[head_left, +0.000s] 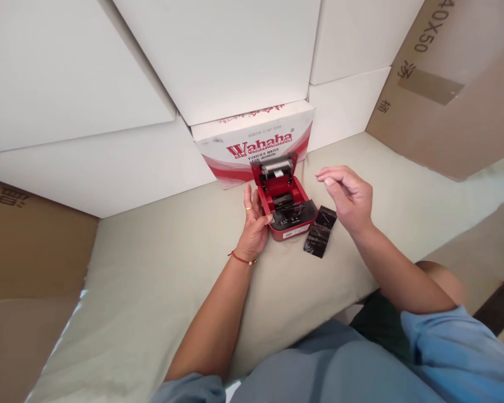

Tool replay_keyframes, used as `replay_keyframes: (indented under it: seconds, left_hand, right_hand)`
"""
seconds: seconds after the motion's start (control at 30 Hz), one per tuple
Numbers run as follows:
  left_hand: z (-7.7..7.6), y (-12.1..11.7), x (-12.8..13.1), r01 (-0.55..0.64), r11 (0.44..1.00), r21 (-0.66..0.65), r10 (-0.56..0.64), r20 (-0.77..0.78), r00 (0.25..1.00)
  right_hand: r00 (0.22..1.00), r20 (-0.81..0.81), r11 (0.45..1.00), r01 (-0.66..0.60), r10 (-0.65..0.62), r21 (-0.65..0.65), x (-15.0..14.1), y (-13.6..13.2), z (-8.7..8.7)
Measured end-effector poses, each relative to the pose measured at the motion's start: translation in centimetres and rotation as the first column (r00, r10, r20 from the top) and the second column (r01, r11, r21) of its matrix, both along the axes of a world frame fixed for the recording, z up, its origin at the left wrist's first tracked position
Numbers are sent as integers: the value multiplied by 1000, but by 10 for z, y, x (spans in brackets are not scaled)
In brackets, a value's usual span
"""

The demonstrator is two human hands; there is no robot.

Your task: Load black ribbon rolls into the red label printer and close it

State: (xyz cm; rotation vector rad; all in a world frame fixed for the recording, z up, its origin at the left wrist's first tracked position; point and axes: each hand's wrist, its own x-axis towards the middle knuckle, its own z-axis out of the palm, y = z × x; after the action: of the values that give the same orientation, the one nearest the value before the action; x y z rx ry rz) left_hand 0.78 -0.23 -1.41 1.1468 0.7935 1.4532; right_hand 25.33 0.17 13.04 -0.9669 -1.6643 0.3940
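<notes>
A small red label printer stands on the cloth-covered surface with its lid raised. Black strip material lies inside it and over its front edge. My left hand grips the printer's left side, thumb on the front corner and fingers along the wall. To the right of the printer, my right hand is raised in the air, apart from it, with thumb and fingertips drawn together; anything between them is too small to make out. A creased black strip lies on the cloth by the printer's right front corner.
Behind the printer stands a white and red water carton, with large white boxes stacked at the back. Brown cardboard boxes flank the surface at left and right. Pale green cloth covers the surface.
</notes>
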Motion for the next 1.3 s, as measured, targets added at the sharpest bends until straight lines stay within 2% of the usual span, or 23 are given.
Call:
replay_keyframes:
  seconds: [0.07, 0.13, 0.2, 0.23, 0.3, 0.37, 0.4, 0.47, 0.6, 0.7, 0.73, 0.8, 0.87, 0.97, 1.03, 1.07, 1.1, 1.13, 1.2, 1.23, 1.3]
  left_hand:
    - [-3, 1, 2, -3, 1000, 13, 3, 4, 1000]
    - [-7, 2, 3, -17, 1000, 21, 17, 20, 1000]
    - [-10, 5, 5, -36, 999, 23, 36, 37, 999]
    - [-11, 7, 5, -44, 999, 20, 44, 40, 998]
    - [-12, 10, 5, -53, 999, 9, 53, 36, 998]
    - [-12, 13, 5, -57, 998, 3, 57, 33, 998]
    - [-12, 14, 5, -58, 998, 5, 58, 33, 998]
    - [-12, 15, 5, -59, 998, 14, 58, 34, 998]
    - [-12, 15, 5, -70, 997, 25, 70, 19, 997]
    - [-11, 15, 6, -79, 997, 26, 79, 12, 997]
    - [-10, 14, 6, -76, 997, 25, 76, 14, 997]
    - [-9, 14, 6, -66, 998, 21, 65, 31, 997]
    - [-8, 13, 7, -59, 998, 11, 58, 53, 997]
    - [-8, 14, 7, -61, 998, 10, 60, 55, 997]
    - [-8, 15, 7, -62, 998, 20, 61, 42, 997]
    - [-8, 15, 7, -60, 998, 22, 59, 39, 997]
    - [-7, 16, 7, -55, 998, 20, 54, 41, 998]
    - [-6, 16, 6, -50, 999, 16, 49, 46, 998]
    - [-4, 15, 6, -48, 999, 4, 47, 68, 997]
    - [-2, 14, 6, -49, 999, -1, 49, 85, 995]
    - [2, 12, 6, -55, 998, -15, 57, 126, 990]
  right_hand:
    - [995, 48, 996, -82, 83, -25, -2, 10, 15]
    - [957, 185, 970, -200, 223, -134, -7, 21, 25]
    - [841, 404, 922, -259, 362, -287, -18, 33, 28]
    - [756, 523, 911, -239, 393, -337, -25, 39, 28]
    - [575, 739, 933, -141, 350, -333, -43, 51, 23]
    - [433, 865, 964, -42, 253, -261, -63, 62, 14]
    - [388, 894, 971, -7, 223, -239, -72, 67, 8]
    - [349, 914, 971, 33, 210, -236, -87, 75, -1]
    - [353, 911, 963, 76, 216, -258, -98, 77, -6]
    - [380, 904, 966, 85, 196, -245, -80, 60, 9]
    - [412, 890, 967, 68, 198, -247, -66, 52, 17]
    - [548, 799, 960, -29, 248, -278, -28, 39, 31]
    - [660, 680, 929, -75, 319, -364, 19, 35, 40]
    - [711, 601, 848, 15, 364, -530, 90, 45, 35]
    - [703, 577, 745, 100, 415, -659, 123, 55, 21]
    - [688, 597, 711, 167, 412, -683, 133, 59, 12]
    - [669, 634, 699, 236, 387, -675, 138, 61, 5]
    - [647, 685, 713, 302, 334, -633, 139, 61, -2]
    - [616, 766, 784, 379, 183, -492, 128, 57, -13]
    - [616, 777, 816, 378, 130, -436, 117, 53, -16]
    - [602, 783, 836, 342, 156, -430, 91, 45, -21]
